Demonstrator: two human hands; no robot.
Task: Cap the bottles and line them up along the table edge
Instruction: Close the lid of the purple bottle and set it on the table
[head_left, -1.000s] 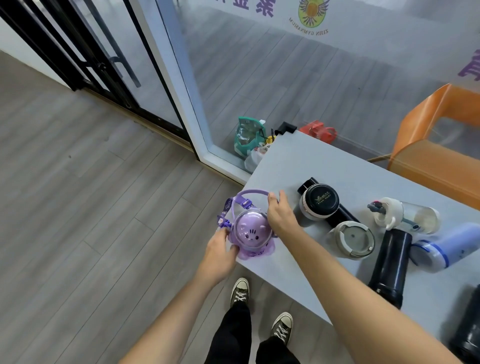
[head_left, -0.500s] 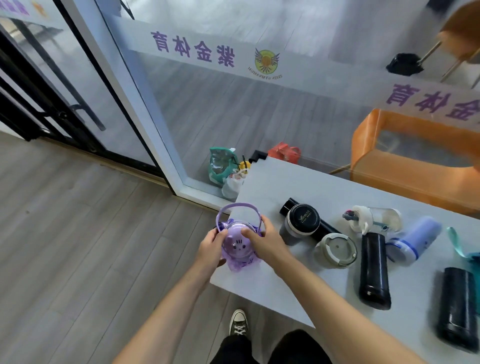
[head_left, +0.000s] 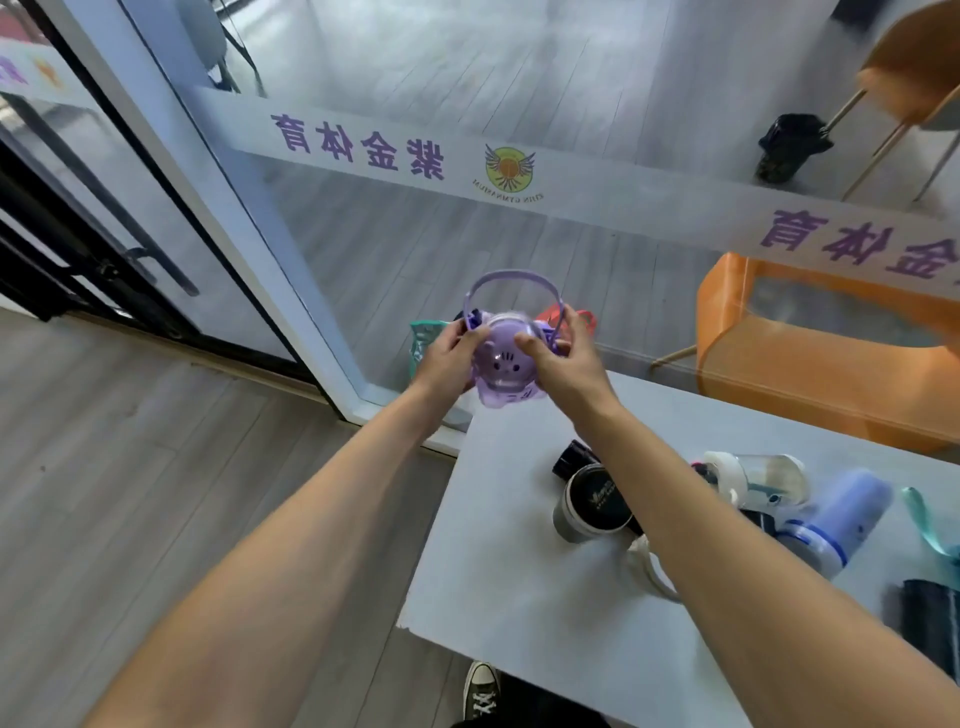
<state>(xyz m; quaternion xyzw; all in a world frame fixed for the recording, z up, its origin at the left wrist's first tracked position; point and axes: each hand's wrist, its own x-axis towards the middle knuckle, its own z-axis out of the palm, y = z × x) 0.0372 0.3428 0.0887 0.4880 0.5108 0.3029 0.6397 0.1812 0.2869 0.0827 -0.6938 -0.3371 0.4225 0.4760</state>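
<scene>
Both arms are bare from the hands up to the lower edge of the view; no sleeve shows on either of them. The left hand (head_left: 448, 356) and the right hand (head_left: 563, 364) wear no glove, no ring and no watch or band at the wrist. The fingernails look short and plain. At the bottom of the view one shoe (head_left: 482, 688) is visible: a dark canvas sneaker with white laces, a white toe cap and a white sole edge. Just beside it is a dark trouser leg (head_left: 530, 722), black or nearly black, mostly cut off by the frame.
</scene>
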